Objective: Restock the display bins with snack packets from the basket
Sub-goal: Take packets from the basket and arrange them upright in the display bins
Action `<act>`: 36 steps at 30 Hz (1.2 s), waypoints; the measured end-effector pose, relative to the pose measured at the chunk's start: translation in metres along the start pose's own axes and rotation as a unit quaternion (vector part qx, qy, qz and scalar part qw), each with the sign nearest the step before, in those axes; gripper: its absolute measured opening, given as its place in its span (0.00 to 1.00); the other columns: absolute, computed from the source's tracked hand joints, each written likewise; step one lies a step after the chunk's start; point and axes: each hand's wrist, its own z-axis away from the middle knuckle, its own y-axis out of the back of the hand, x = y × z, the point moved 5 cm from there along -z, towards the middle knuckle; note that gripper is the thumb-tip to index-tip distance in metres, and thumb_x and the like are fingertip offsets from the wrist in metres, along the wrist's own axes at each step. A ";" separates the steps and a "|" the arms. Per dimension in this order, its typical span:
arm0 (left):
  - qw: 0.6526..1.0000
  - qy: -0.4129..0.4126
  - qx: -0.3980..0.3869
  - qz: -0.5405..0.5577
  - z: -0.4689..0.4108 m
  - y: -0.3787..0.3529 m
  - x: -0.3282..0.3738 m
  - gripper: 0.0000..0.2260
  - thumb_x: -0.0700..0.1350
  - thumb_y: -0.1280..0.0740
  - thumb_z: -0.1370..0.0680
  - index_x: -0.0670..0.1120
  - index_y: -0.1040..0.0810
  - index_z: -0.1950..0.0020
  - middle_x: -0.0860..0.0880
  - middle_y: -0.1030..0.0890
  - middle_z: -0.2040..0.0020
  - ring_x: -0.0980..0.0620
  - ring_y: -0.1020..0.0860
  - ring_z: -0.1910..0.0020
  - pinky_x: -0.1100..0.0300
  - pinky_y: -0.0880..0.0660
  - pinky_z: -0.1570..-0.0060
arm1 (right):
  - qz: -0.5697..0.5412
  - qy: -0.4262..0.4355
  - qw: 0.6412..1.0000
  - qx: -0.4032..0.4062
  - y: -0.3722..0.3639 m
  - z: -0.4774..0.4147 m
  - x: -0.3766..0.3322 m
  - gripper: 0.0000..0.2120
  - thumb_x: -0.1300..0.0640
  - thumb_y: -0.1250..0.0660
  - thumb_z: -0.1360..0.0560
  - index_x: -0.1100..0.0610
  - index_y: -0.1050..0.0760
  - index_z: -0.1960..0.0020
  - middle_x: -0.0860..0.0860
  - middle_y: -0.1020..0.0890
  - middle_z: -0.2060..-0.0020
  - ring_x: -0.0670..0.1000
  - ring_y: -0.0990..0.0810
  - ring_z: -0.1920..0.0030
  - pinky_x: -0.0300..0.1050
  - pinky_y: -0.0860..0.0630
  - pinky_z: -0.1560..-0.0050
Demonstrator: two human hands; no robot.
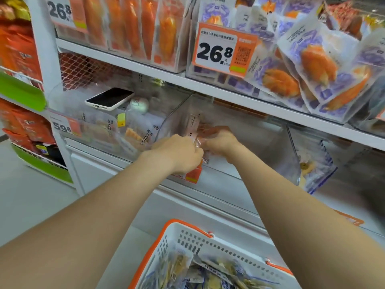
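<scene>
Nearest me, at the bottom of the frame, the white basket (187, 236) is cut off by the edge, with blue-and-yellow snack packets (210, 274) heaped inside. At centre, my left hand (179, 152) and right hand (220, 140) meet in the clear middle bin (250, 132), fingers curled on a pink packet (194, 124) held between them. Blur hides the fingertips and the packet's print. Centre-left, a phone (109, 99) lies atop the neighbouring bin.

White basket (208, 245) rimmed in orange, price tag (220, 50) printed black on white and orange, packets (318, 65) patterned purple and orange, phone (109, 99) cased white
</scene>
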 end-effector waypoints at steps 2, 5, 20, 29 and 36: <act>1.000 0.012 0.005 -0.004 -0.001 0.001 0.000 0.20 0.55 0.47 0.16 0.46 0.22 0.36 0.38 0.22 0.35 0.35 0.24 0.38 0.49 0.29 0.46 | 0.050 0.018 0.998 -0.034 -0.008 -0.005 -0.007 0.06 0.57 0.23 0.30 0.52 0.18 0.55 0.48 0.16 0.60 0.51 0.18 0.54 0.46 0.18 0.52; 1.000 0.018 0.006 -0.007 -0.004 -0.001 0.002 0.21 0.55 0.47 0.16 0.45 0.22 0.34 0.39 0.23 0.34 0.36 0.24 0.38 0.49 0.31 0.49 | 0.171 -0.020 0.983 -0.062 -0.020 -0.016 -0.001 0.27 0.45 0.24 0.28 0.54 0.24 0.33 0.52 0.19 0.39 0.54 0.21 0.39 0.49 0.23 0.35; 1.000 0.009 -0.007 -0.015 -0.004 0.000 0.004 0.21 0.54 0.48 0.16 0.46 0.22 0.34 0.38 0.25 0.33 0.36 0.24 0.39 0.51 0.32 0.50 | 0.123 -0.033 0.991 -0.033 -0.022 -0.032 0.011 0.19 0.52 0.24 0.28 0.54 0.22 0.39 0.53 0.16 0.49 0.55 0.17 0.50 0.38 0.25 0.67; 1.000 0.015 -0.010 -0.003 0.001 0.003 0.003 0.15 0.54 0.47 0.16 0.47 0.25 0.45 0.43 0.30 0.50 0.40 0.30 0.51 0.51 0.32 0.52 | 0.223 0.011 0.969 0.102 -0.011 -0.039 -0.010 0.36 0.49 0.22 0.27 0.58 0.38 0.28 0.59 0.31 0.36 0.64 0.22 0.40 0.51 0.27 0.52; 1.000 0.013 -0.011 -0.005 -0.001 0.003 0.003 0.14 0.53 0.47 0.16 0.47 0.26 0.48 0.44 0.29 0.49 0.40 0.29 0.50 0.50 0.32 0.52 | 0.293 0.066 0.944 0.134 -0.016 -0.044 -0.020 0.40 0.48 0.25 0.27 0.57 0.43 0.25 0.59 0.33 0.34 0.66 0.22 0.41 0.56 0.25 0.53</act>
